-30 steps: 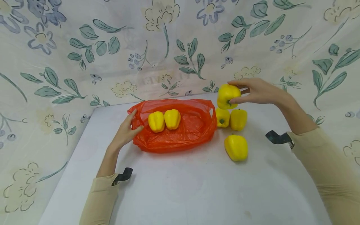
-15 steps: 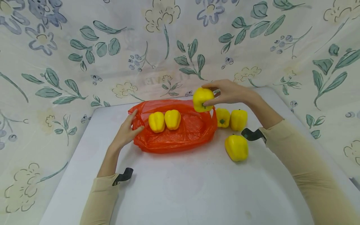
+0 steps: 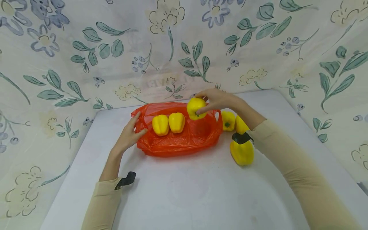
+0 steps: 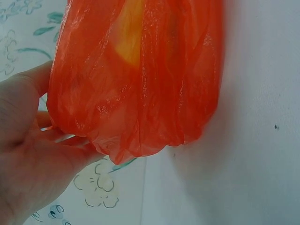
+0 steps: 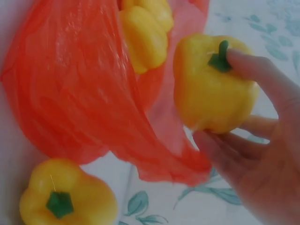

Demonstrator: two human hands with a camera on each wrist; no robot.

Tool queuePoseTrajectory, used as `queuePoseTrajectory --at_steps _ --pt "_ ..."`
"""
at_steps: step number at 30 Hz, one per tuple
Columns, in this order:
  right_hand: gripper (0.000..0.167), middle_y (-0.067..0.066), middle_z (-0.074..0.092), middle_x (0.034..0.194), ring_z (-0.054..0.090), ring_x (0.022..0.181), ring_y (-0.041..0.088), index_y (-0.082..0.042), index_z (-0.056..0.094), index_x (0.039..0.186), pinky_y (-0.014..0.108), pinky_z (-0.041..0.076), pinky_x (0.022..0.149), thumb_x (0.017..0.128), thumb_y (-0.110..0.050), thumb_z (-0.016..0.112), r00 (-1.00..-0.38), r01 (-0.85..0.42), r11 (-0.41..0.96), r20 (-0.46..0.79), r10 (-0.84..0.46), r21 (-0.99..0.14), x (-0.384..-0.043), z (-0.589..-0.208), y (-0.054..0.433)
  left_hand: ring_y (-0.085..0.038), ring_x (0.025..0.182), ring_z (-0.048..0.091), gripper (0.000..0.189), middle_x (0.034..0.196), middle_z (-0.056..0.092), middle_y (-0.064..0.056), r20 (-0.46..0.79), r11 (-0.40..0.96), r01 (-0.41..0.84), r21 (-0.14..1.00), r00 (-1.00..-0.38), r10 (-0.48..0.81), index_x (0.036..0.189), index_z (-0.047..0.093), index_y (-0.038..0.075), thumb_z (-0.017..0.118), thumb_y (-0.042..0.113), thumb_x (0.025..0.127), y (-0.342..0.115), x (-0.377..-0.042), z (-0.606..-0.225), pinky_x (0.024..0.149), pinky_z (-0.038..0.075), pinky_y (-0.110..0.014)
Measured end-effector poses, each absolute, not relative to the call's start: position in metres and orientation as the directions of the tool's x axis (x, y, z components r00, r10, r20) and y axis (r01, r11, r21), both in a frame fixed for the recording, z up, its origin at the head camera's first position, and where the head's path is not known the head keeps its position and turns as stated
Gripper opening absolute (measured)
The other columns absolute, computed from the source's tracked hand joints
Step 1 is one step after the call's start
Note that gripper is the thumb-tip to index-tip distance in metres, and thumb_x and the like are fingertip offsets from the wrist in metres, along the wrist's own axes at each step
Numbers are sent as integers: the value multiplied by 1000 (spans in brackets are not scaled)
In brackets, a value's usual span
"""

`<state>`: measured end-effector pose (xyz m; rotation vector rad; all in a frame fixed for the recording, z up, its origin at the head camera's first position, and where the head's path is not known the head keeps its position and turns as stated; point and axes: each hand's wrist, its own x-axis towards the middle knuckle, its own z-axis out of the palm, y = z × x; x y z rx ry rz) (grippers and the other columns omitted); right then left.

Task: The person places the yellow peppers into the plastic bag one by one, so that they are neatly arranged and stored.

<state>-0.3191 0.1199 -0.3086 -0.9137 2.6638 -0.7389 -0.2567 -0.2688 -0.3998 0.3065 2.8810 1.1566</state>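
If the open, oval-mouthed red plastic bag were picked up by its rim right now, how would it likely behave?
The bag would probably flop, as its thin, see-through walls are wrinkled. It may well sag, since two blocky yellow bell peppers lie inside. Its glossy highlights suggest the film could feel slippery.

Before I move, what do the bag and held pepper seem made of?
Bag: likely thin glossy red plastic film, by its creases and the yellow showing through. Held pepper: smooth, soft sheen; perhaps moulded plastic or foam, given its uniform yellow, though a real one isn't ruled out.
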Motion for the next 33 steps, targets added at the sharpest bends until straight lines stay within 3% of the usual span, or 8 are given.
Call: queuePoseTrajectory --at_steps 9,18,33 --pt "74 9 61 129 56 110 25 -8 50 142 36 52 97 81 -39 79 -751 -538 687 -93 -654 -488 -318 -319 99 -43 147 25 83 164 18 -15 59 707 170 686 -982 179 159 10 26 63 22 95 -266 -251 -400 109 38 -61" --pt "71 9 60 127 54 107 24 -7 51 141 36 51 95 81 -35 78 -762 -520 733 -149 -630 -440 -323 -335 92 -42 147 25 83 164 18 -14 73 707 175 685 -982 172 159 11 24 63 21 95 -264 -246 -401 110 38 -61" --pt "77 7 54 138 50 121 25 -11 46 146 41 44 111 80 -33 80 -793 -388 828 -312 -524 -405 -328 -350 85 -42 147 25 83 164 19 -15 83 707 179 684 -982 169 159 12 23 63 17 94 -259 -239 -401 109 39 -60"
